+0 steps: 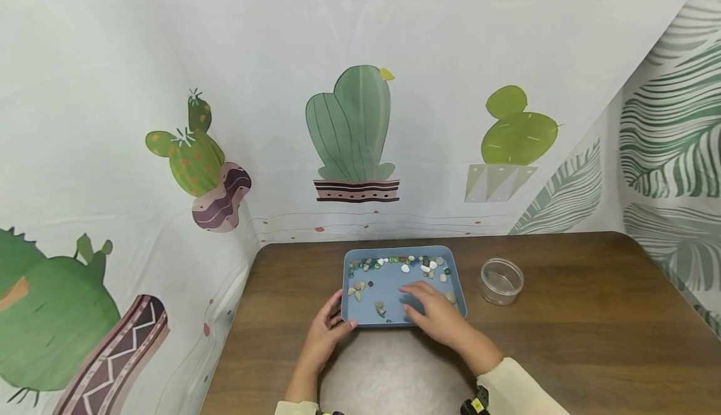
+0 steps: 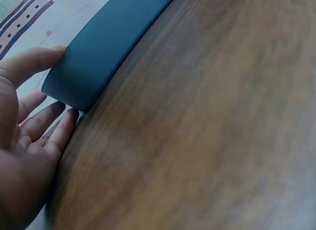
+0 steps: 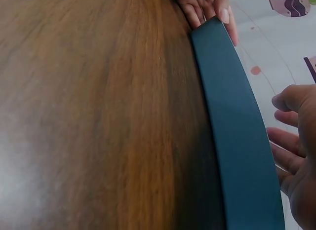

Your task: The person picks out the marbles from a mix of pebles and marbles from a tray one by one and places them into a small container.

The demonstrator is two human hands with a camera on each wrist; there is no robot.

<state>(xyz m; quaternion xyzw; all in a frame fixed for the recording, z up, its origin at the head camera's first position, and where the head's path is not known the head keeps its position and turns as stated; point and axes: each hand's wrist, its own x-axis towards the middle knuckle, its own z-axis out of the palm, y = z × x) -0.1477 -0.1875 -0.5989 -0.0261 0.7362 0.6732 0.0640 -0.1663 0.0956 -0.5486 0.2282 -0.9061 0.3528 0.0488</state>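
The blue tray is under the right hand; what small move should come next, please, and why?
Perhaps ease the right hand toward the nearby tan stones in the blue tray: they lie apart from the far row, and the left hand holds one corner.

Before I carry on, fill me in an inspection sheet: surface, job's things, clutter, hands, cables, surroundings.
Surface: brown wood-grain table, pale glare near the front.
Job's things: blue tray with stones, many lined along its far side, others scattered.
Clutter: clear dish right of the tray, not touching it.
Hands: left hand holds the tray's near left corner; right hand is over the tray's right part, no stone visible in it.
Cables: nothing seen.
Surroundings: cactus-print cloth behind.
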